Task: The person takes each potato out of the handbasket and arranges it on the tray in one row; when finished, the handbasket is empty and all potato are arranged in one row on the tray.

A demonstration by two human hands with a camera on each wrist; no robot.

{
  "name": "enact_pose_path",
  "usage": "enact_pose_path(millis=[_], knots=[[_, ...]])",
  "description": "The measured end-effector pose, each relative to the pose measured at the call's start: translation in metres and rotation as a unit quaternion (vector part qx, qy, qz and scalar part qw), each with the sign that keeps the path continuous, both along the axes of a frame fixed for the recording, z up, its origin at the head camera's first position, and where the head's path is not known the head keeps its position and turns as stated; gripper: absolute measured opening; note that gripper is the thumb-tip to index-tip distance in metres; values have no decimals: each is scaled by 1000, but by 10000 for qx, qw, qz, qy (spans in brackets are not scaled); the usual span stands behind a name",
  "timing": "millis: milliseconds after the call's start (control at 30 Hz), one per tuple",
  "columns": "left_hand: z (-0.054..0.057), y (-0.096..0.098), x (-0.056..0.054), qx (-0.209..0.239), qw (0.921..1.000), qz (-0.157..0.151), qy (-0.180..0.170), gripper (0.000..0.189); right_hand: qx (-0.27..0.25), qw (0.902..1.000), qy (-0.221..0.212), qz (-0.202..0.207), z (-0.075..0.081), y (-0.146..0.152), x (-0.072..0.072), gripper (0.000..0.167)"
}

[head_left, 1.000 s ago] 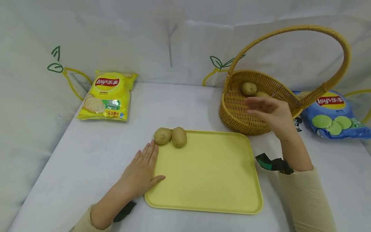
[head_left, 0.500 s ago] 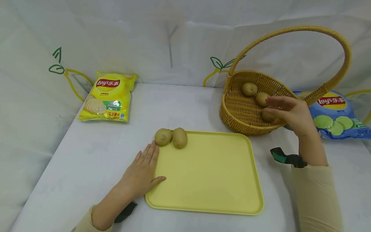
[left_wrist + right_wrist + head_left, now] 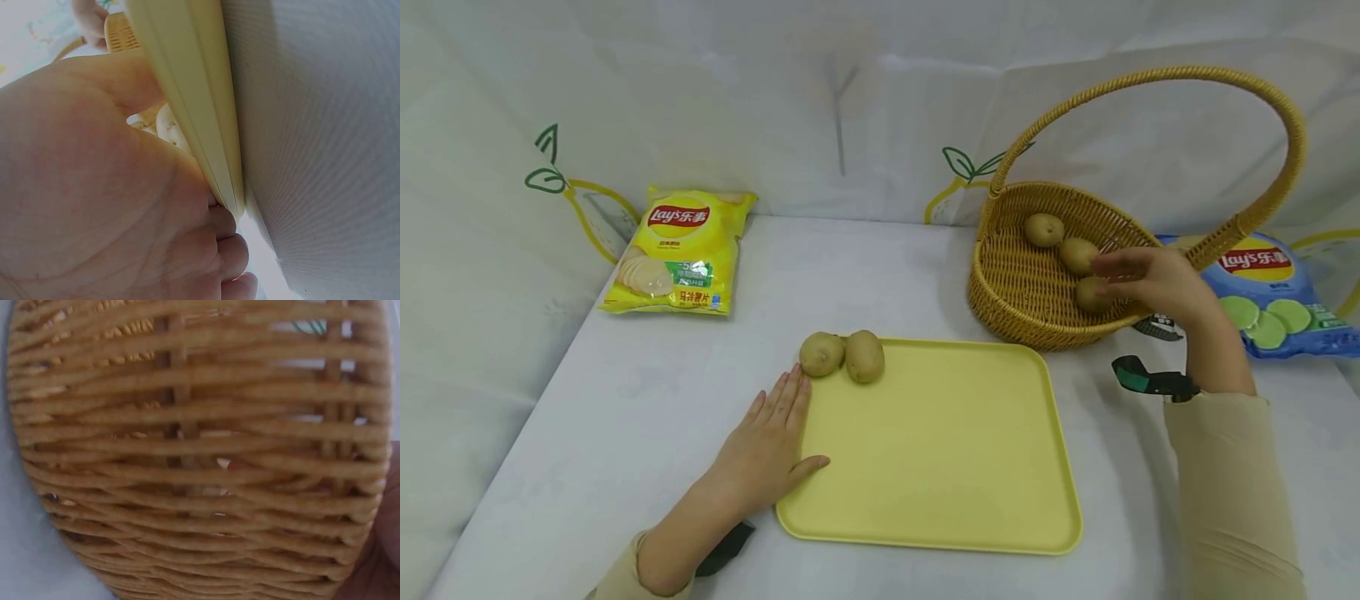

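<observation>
My left hand [image 3: 765,454] lies along the left edge of the yellow tray [image 3: 940,450], fingers straight and thumb over the rim. In the left wrist view, the tray's edge [image 3: 194,94] runs beside the palm. Two potatoes, one round [image 3: 822,354] and one oval [image 3: 864,357], sit at its far left corner. My right hand [image 3: 1161,283] reaches over the right rim of the wicker basket [image 3: 1011,304], thumb and fingers apart beside a potato [image 3: 1092,295]. Contact there is unclear. Two more potatoes, a left one [image 3: 1044,230] and a middle one [image 3: 1078,255], lie inside.
A yellow chip bag [image 3: 677,250] leans at the back left. Behind the basket's right side lies a blue chip bag [image 3: 1270,300], partly hidden by my right arm. The tall basket handle [image 3: 1187,75] arches above. A white cloth backdrop [image 3: 775,100] closes off the back.
My right hand has shifted right across the basket, from its middle to its right rim, uncovering the potato nearest the front. The left hand has stayed in place on the tray.
</observation>
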State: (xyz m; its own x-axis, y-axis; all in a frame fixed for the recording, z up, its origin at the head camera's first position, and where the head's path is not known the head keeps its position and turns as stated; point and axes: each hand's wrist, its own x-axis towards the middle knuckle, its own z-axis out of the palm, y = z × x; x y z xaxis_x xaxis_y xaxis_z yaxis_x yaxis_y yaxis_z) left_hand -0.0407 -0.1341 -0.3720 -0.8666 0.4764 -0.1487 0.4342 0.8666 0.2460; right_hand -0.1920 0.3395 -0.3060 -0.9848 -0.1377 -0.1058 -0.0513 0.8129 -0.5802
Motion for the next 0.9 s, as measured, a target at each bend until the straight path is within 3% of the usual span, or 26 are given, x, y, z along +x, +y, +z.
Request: enact_pose_path(millis=[300, 600, 767, 900], knots=[[1, 0, 1, 8, 10000, 13, -61, 88, 391, 9962, -720, 284, 3, 2, -14, 56], [1, 0, 1, -26, 10000, 14, -55, 87, 919, 9920, -581, 646, 1, 3, -21, 60], [2, 0, 1, -35, 10000, 1, -47, 87, 938, 9919, -546, 663, -2, 0, -22, 61], [1, 0, 1, -31, 10000, 20, -35, 88, 1257, 9884, -522, 679, -3, 0, -23, 64]])
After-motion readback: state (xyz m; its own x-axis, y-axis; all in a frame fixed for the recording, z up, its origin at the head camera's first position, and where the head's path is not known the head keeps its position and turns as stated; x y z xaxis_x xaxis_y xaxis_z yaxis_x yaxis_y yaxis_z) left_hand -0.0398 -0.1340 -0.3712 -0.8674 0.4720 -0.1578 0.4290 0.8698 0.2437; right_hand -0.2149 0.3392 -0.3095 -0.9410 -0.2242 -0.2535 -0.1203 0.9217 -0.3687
